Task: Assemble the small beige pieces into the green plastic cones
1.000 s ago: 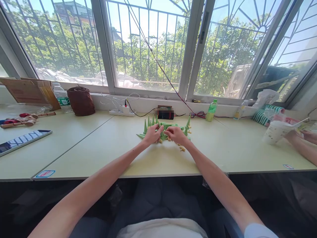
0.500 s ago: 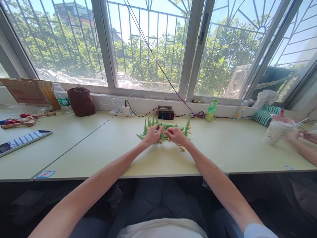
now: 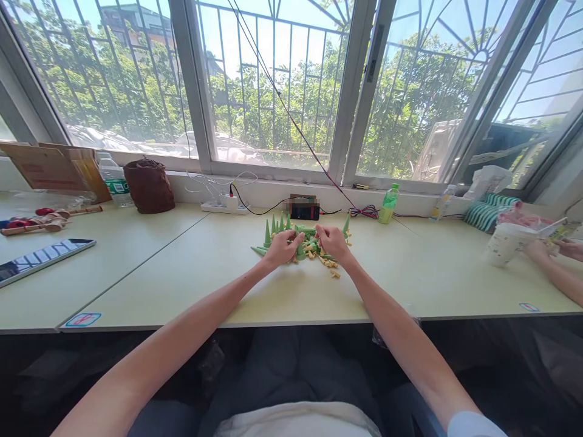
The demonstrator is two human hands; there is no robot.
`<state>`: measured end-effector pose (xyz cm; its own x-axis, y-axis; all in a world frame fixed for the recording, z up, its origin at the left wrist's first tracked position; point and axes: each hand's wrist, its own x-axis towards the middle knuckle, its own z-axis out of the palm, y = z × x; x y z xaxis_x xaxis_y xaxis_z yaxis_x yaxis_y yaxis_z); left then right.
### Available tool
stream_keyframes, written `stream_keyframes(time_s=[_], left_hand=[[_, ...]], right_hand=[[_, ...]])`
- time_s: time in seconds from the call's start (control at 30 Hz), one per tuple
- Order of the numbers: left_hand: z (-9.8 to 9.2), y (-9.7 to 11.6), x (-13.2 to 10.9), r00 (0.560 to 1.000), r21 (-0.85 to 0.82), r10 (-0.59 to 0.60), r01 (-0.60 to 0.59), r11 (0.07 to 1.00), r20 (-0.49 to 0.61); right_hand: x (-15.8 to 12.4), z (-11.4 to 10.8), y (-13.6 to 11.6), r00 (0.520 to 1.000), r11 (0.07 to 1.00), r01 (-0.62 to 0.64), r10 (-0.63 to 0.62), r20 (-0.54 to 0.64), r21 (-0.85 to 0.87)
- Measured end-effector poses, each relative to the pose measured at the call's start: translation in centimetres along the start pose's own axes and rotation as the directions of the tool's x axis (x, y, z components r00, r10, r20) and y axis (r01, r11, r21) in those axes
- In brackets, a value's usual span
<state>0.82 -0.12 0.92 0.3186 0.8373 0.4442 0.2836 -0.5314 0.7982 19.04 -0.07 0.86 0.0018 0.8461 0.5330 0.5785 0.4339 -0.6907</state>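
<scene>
My left hand [image 3: 281,247] is closed around a green cone-shaped piece [image 3: 299,247], whose end shows past the thumb. Several more green cones [image 3: 268,234] stand upright just behind that hand. To its right, my right hand [image 3: 333,243] has its fingers pinched above a heap of loose green pieces and small yellow pieces [image 3: 327,261]; whatever lies between the fingertips is too small to make out. Another upright green cone [image 3: 347,226] rises beyond the right hand. The two hands are apart.
A phone-like device [image 3: 305,210] with cables stands behind the pile. Left are a power strip [image 3: 225,208], brown bag [image 3: 149,186] and tablet [image 3: 45,260]. Right are a green bottle [image 3: 388,204], a white cup [image 3: 507,244] and another person's hands [image 3: 542,250].
My right hand has moved right and slightly away from my left hand, uncovering yellow pieces between them. My left hand stays nearly in place, with the green cone in it.
</scene>
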Motion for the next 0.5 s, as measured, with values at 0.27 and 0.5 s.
stream_keyframes(time_s=[0.27,0.5], left_hand=[[0.4,-0.4,-0.5,0.982,0.039,0.025,-0.033,0.999,0.187],[0.3,-0.3,-0.5,0.961,-0.055,0.027,-0.012,0.998,0.277]], right_hand=[[-0.3,0.2,-0.8,0.996,0.995,0.082,-0.08,0.033,-0.061],[-0.6,0.2,-1.2,0.981,0.982,0.181,-0.177,0.086,-0.052]])
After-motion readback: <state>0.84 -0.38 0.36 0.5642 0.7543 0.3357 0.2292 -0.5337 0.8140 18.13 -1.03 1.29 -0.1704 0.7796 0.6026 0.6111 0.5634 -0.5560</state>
